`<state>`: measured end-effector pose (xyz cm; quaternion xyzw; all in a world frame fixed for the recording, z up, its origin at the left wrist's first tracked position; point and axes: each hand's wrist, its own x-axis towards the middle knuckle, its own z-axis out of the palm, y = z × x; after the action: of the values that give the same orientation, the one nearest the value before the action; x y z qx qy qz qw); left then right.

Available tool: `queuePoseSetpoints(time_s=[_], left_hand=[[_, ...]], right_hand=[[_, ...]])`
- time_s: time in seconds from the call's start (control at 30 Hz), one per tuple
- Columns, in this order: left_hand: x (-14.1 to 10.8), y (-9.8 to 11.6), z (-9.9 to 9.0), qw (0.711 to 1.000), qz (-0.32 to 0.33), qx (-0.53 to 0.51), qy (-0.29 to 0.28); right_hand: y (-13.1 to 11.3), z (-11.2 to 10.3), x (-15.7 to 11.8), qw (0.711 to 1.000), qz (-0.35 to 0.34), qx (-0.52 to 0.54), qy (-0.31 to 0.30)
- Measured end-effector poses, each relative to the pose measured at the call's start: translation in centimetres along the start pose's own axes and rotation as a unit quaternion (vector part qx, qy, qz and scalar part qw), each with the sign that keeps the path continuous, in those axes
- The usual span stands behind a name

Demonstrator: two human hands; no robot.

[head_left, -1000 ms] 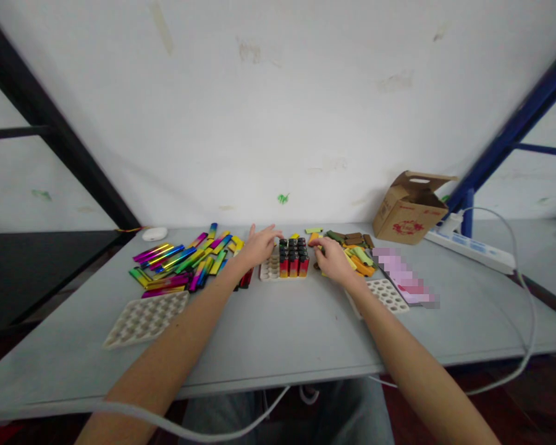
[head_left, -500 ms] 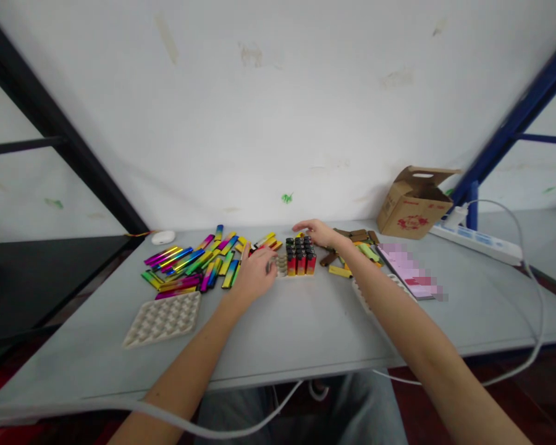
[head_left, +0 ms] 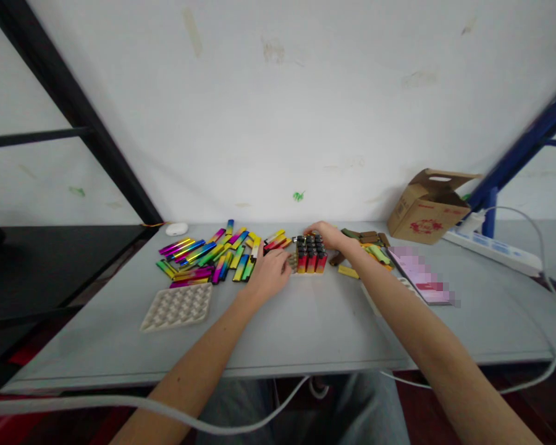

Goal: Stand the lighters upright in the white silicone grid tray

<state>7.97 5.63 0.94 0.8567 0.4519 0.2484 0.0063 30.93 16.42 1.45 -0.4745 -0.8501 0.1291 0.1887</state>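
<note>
Cigarette lighters (head_left: 311, 261), red and yellow with black tops, stand upright in rows in a pale moulded tray (head_left: 293, 264). My left hand (head_left: 271, 273) is at the tray's left edge, fingers curled around it, the index finger pointing away. Behind the standing rows, my right hand (head_left: 330, 235) has its fingers bent down around a lighter (head_left: 300, 239) whose metal top shows left of the fingertips. The standing lighters partly hide those fingers. Left of my left hand lies a loose pile of shiny multicoloured lighters (head_left: 217, 258).
An egg-crate-like tray (head_left: 178, 306) lies at the left front; another is partly under my right forearm. Brown and yellow lighters (head_left: 368, 238), a phone with a pink screen (head_left: 417, 272), an open cardboard box (head_left: 426, 213) and a power strip (head_left: 495, 247) are at right. A white cable crosses the foreground.
My right hand's fingers, stretched out before, now bend down behind the upright lighters. My left hand stays by the tray. The whole view has shifted slightly.
</note>
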Motion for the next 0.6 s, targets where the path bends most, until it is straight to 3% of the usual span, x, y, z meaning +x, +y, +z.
queuePoseSetpoints(time_s=[0.17,0.3,0.37,0.47,0.53,0.6], left_hand=[[0.1,0.0,0.0,1.0,-0.007,-0.002,-0.003],[0.1,0.1,0.0,1.0,-0.01,-0.006,-0.009],[0.1,0.0,0.0,1.0,-0.014,-0.008,-0.011],[0.1,0.1,0.0,1.0,-0.017,-0.008,-0.01],[0.1,0.1,-0.1,1.0,-0.02,-0.009,-0.006],[0.0,0.1,-0.2,1.0,-0.023,-0.014,0.0]], right_hand=[[0.6,-1.2,-0.8,0.998,0.017,-0.052,0.027],[0.5,-2.4,-2.4,0.984,0.046,0.059,0.161],[0.0,-2.6,-3.3,0.949,0.074,0.191,0.241],[-1.4,-2.5,-4.7,0.863,0.122,0.367,0.324],[-2.6,-2.6,-5.5,0.822,0.166,0.429,0.336],[-3.8,-2.9,-6.2,0.796,0.164,0.492,0.314]])
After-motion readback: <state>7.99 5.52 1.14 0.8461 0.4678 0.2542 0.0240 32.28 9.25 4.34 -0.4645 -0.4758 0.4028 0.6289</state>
